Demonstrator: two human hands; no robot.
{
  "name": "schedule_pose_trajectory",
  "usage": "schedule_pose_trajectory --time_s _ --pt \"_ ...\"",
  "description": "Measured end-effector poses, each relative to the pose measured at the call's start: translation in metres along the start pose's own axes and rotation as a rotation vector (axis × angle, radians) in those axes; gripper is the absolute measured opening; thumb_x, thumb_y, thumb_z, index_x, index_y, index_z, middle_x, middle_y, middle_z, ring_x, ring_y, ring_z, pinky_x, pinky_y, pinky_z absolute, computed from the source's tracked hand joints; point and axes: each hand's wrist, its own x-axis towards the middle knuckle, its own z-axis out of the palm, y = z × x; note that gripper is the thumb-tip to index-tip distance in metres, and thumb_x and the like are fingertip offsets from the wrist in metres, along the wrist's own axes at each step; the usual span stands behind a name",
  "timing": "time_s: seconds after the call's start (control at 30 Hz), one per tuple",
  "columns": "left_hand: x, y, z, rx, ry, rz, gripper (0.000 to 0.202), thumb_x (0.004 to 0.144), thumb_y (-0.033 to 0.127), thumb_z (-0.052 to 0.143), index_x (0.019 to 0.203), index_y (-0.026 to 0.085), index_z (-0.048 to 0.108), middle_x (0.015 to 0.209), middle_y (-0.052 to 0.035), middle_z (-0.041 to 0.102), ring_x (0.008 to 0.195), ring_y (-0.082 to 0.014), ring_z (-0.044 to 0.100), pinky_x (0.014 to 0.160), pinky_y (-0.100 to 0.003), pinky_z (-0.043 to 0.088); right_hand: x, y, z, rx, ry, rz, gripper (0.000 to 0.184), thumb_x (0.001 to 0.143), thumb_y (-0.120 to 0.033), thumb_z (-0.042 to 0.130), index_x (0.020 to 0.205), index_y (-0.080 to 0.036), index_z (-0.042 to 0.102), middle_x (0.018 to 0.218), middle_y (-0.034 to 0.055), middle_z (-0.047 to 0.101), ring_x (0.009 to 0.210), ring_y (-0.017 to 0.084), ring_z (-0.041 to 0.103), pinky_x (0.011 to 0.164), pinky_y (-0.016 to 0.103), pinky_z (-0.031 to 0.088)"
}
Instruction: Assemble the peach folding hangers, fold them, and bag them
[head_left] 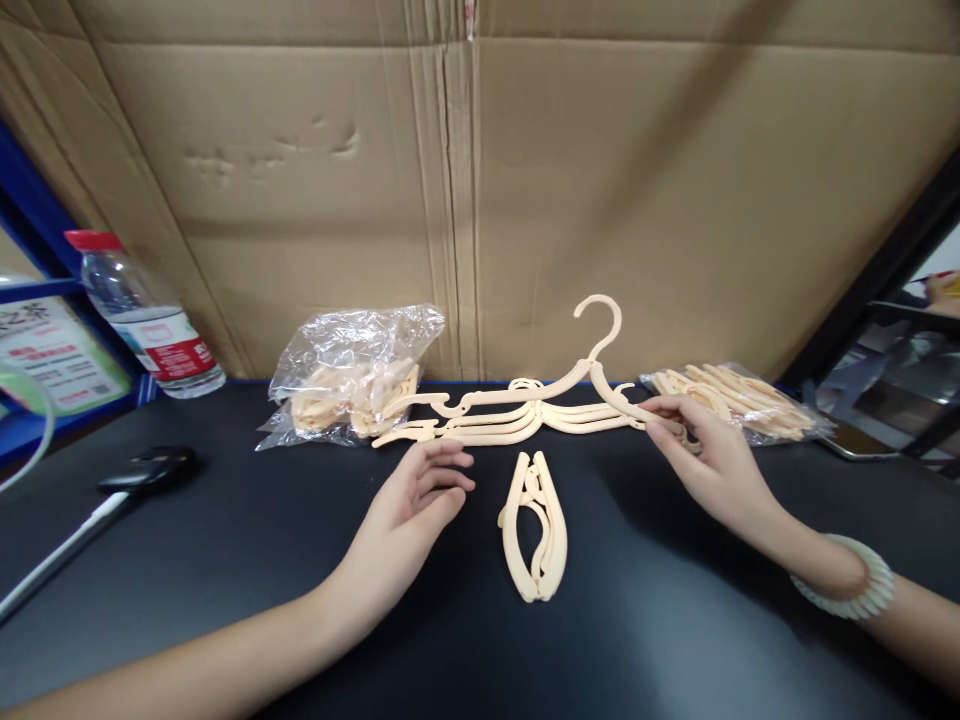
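Note:
My right hand (697, 450) pinches one arm end of an unfolded beige clothes hanger (562, 380), whose hook points up. That hanger is held above several more unfolded hangers (495, 432) stacked on the black table. Just in front of the stack, my left hand (424, 495) is empty, its fingers slightly curled and apart from each other. Between the two hands lies a folded hanger (555, 540), its arms together and its hinge end toward me.
A clear plastic bag of folded hangers (352, 395) sits at the back left, another bag (739, 400) at the back right. On the left stand a water bottle (161, 320) and a black mouse-like device (146, 468) with a white cable. Cardboard (300, 180) walls the back.

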Motion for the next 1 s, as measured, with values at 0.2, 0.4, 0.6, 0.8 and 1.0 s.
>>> schedule_pose_trajectory --time_s 0.2,0.4,0.6,0.8,1.0 --pt "0.000 -0.003 0.000 -0.012 0.137 -0.010 0.049 0.086 0.032 0.062 0.129 0.026 0.040 0.125 -0.0052 0.053 0.101 -0.0188 0.063 0.095 -0.033 0.048 -0.003 -0.002 -0.002 -0.043 -0.023 -0.080 0.016 0.093 -0.031 0.050 0.101 -0.022 0.060 0.096 0.0081 0.068 0.086 0.026 0.065 0.072 0.038 0.051" --pt "-0.003 0.002 0.002 0.006 0.054 0.019 0.057 0.087 0.035 0.061 0.139 0.027 0.038 0.134 -0.0042 0.051 0.110 -0.0186 0.056 0.098 -0.029 0.044 -0.006 -0.011 0.000 -0.054 -0.059 -0.245 0.013 0.094 -0.024 0.049 0.101 -0.021 0.059 0.093 0.0071 0.068 0.087 0.024 0.065 0.080 0.040 0.051" --pt "-0.001 -0.002 0.001 0.099 -0.049 0.060 0.058 0.086 0.035 0.061 0.141 0.024 0.044 0.109 -0.0046 0.061 0.083 -0.0158 0.056 0.086 -0.032 0.047 -0.009 -0.020 0.002 -0.055 -0.064 -0.344 0.013 0.094 -0.019 0.049 0.101 -0.021 0.060 0.090 0.0059 0.069 0.085 0.021 0.066 0.077 0.035 0.052" --pt "-0.002 0.004 -0.001 0.251 -0.089 0.063 0.038 0.088 0.040 0.057 0.120 0.020 0.063 0.092 -0.0041 0.064 0.079 -0.0181 0.055 0.075 -0.030 0.046 -0.010 -0.013 0.008 -0.063 -0.058 -0.444 0.020 0.094 -0.012 0.051 0.111 -0.019 0.059 0.100 0.0078 0.067 0.095 0.021 0.064 0.084 0.034 0.052" --pt "-0.004 0.010 -0.001 0.264 -0.014 0.077 0.029 0.086 0.041 0.058 0.103 0.019 0.067 0.076 -0.0003 0.059 0.067 -0.0152 0.051 0.063 -0.024 0.044 -0.004 -0.010 0.001 -0.230 -0.021 -0.511 0.016 0.092 -0.011 0.055 0.105 -0.017 0.061 0.095 0.0081 0.069 0.089 0.023 0.060 0.082 0.038 0.049"
